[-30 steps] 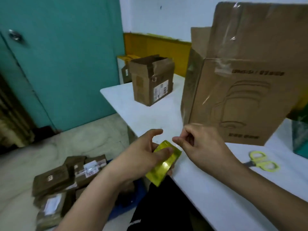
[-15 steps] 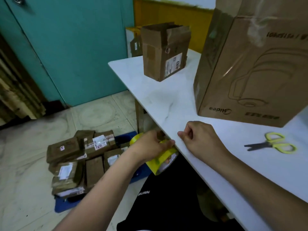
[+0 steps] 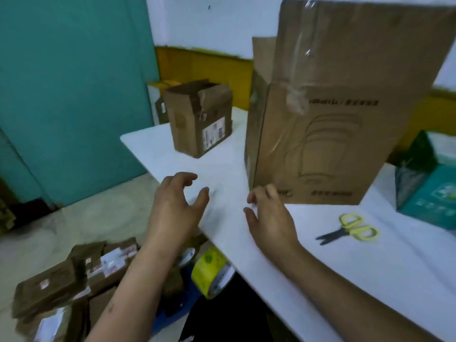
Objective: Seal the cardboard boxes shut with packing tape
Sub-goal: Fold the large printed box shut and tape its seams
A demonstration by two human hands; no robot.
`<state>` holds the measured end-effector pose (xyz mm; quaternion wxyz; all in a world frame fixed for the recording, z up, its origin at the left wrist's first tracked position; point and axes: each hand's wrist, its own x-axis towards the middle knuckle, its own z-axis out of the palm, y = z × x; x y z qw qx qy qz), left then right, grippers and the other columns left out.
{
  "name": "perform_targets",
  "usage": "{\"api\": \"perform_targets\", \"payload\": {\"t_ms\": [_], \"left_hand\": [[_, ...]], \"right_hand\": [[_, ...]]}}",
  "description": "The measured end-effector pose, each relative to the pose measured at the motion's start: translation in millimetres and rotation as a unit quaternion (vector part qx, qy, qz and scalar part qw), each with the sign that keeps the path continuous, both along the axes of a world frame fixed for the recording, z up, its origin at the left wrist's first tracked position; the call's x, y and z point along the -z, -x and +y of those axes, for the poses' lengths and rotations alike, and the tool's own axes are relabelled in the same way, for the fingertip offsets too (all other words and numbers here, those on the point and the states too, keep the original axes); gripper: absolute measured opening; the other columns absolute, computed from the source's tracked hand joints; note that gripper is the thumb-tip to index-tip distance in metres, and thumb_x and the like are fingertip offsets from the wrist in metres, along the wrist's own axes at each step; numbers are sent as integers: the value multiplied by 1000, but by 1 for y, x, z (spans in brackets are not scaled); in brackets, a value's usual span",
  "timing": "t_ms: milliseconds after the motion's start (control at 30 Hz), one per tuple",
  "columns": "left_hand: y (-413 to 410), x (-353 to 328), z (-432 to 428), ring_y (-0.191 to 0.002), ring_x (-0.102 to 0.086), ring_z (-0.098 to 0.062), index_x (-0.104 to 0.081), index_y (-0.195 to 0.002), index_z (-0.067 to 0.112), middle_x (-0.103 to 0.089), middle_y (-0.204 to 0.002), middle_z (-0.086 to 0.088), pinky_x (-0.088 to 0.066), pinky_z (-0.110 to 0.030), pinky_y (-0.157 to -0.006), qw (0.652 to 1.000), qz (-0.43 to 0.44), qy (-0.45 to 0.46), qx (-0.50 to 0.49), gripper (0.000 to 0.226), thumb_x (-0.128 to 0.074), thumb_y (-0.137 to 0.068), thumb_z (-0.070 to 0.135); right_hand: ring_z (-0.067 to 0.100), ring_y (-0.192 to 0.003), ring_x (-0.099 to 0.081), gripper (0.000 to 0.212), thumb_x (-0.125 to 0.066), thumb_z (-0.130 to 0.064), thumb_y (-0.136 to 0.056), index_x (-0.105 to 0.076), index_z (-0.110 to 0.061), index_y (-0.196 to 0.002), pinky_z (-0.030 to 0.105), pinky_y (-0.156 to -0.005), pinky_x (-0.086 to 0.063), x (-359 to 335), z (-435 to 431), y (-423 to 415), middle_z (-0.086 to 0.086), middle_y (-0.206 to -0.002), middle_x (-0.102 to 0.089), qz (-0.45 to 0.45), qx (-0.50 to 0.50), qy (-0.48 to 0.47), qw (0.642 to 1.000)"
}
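A tall cardboard box (image 3: 328, 134) stands on the white table (image 3: 370, 275), its flaps up and old clear tape on its front. A smaller open box (image 3: 197, 119) sits at the table's far left corner. The yellow tape roll (image 3: 209, 270) hangs just below the table's front edge, with no hand on it. My left hand (image 3: 176, 206) hovers over the table edge, fingers spread and empty. My right hand (image 3: 269, 213) is over the table with relaxed fingers, its fingertips near the tall box's lower left corner.
Yellow-handled scissors (image 3: 350, 230) lie on the table to the right of my right hand. A teal carton (image 3: 429, 191) stands at the right edge. Several taped parcels (image 3: 71, 280) are piled on the floor at the lower left, before a teal door (image 3: 74, 90).
My left hand let go of the tape roll, which now hangs under the table edge. Both hands opened and moved up over the table toward the tall box.
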<state>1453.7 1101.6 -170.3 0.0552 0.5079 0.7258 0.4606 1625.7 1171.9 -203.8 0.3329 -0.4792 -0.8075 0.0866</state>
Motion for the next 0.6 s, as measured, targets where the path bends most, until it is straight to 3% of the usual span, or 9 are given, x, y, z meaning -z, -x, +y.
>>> {"api": "perform_targets", "payload": {"t_ms": [67,133,200,267,367,400,467,533,600], "left_hand": [[-19,-38,20,-103,-61,-7,-63,-115,26,-63,-111,5,-50,-24,-91,994,-20,-102,43,23,-65,-92,28],[-41,-80,40,-96,-62,-3,-65,-112,23,-65,-106,5,-49,-13,-83,973,-21,-213,92,19,-64,-94,19],[-63,-120,55,-99,-62,-6,-64,-114,17,-64,-108,2,-49,-13,-83,937,-4,-324,129,20,-62,-95,13],[-80,-151,72,-113,-57,-7,-56,-128,14,-58,-121,0,-47,-17,-94,911,1,-387,142,34,-63,-95,18],[-91,-168,108,-129,-45,0,-39,-146,24,-47,-141,5,-41,-17,-106,936,-63,-305,166,68,-68,-88,45],[-92,-165,119,-125,-49,1,-46,-140,30,-52,-140,6,-44,-22,-105,946,-91,-249,184,64,-69,-85,52],[-89,-151,134,-96,-66,4,-65,-105,38,-69,-114,3,-59,-29,-85,947,-136,-174,233,27,-74,-82,49],[-81,-137,139,-88,-67,4,-62,-92,43,-69,-105,6,-60,-27,-77,948,-128,-149,252,22,-79,-79,43],[-73,-130,140,-102,-64,-2,-55,-98,50,-64,-115,9,-59,-32,-87,947,-94,-130,279,40,-84,-73,40]], "right_hand": [[19,-81,-57,7,-62,-14,-90,-56,-18,-91,37,-69,-49,-37,4,-15,-4,-100,-47,83,3,-83,993],[19,-85,-55,2,-59,-14,-92,-59,-15,-94,37,-75,-47,-84,9,-31,0,-99,-52,118,25,-225,967],[21,-97,-53,11,-55,-18,-95,-61,-13,-103,35,-84,-45,-133,20,-50,6,-106,-55,120,61,-326,936],[23,-113,-50,25,-52,-26,-98,-59,-13,-118,38,-95,-41,-180,37,-65,9,-121,-53,104,90,-363,922],[21,-130,-41,46,-45,-43,-100,-46,-17,-138,44,-111,-32,-236,71,-73,6,-138,-45,55,76,-354,930],[21,-133,-40,52,-40,-49,-100,-43,-19,-142,46,-115,-27,-249,84,-72,4,-140,-45,25,66,-343,937],[20,-129,-46,58,-34,-60,-97,-44,-23,-141,48,-118,-20,-263,106,-67,-1,-132,-54,-32,33,-308,950],[22,-108,-56,51,-36,-66,-94,-57,-25,-117,45,-106,-32,-262,123,-62,-6,-105,-63,-102,14,-285,953],[24,-85,-55,42,-41,-66,-93,-50,-25,-87,38,-79,-35,-257,134,-59,-9,-80,-54,-134,11,-298,945]]}}
